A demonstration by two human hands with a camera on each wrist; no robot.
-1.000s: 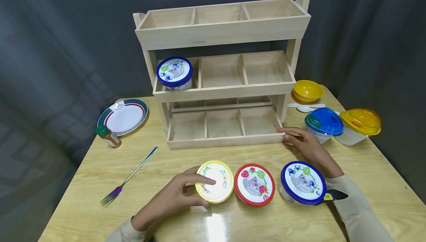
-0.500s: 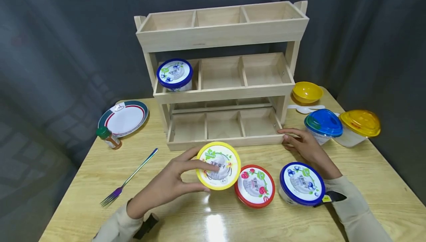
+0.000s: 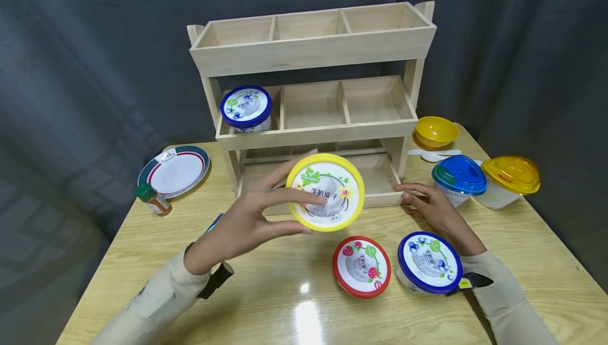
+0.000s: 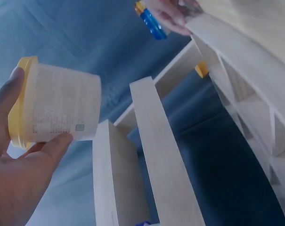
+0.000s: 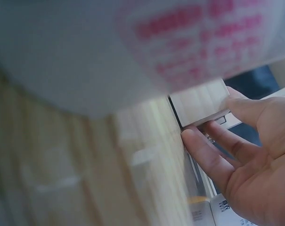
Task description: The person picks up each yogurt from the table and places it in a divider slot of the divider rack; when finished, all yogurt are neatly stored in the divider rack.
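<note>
A tub with a yellow lid point(image 3: 325, 193) is in my left hand point(image 3: 271, 205), raised before the lowest tier of the wooden shelf point(image 3: 313, 60). My thumb and fingers hold its lid rim and side, with one finger lying across the lid. In the left wrist view the tub's white wall point(image 4: 67, 101) shows small print. My right hand point(image 3: 439, 213) holds the front right corner of the lowest tier, thumb and fingers about the wood. On the table in front stand a red-lidded tub point(image 3: 362, 267) and a blue-lidded tub point(image 3: 429, 261). Another blue-lidded tub point(image 3: 246, 106) sits in the middle tier's left compartment.
To the left are a plate point(image 3: 178, 173), a green-capped spice jar point(image 3: 153, 200) and a fork point(image 3: 215, 222) mostly behind my left hand. At the right lie a yellow bowl point(image 3: 436, 131), white spoons point(image 3: 434, 156), a blue-lidded container point(image 3: 458, 176) and a yellow-lidded container point(image 3: 510, 179).
My left hand has lifted the yellow-lidded tub from beside the red-lidded one, up and forward toward the shelf. My right hand stays at the shelf's corner.
</note>
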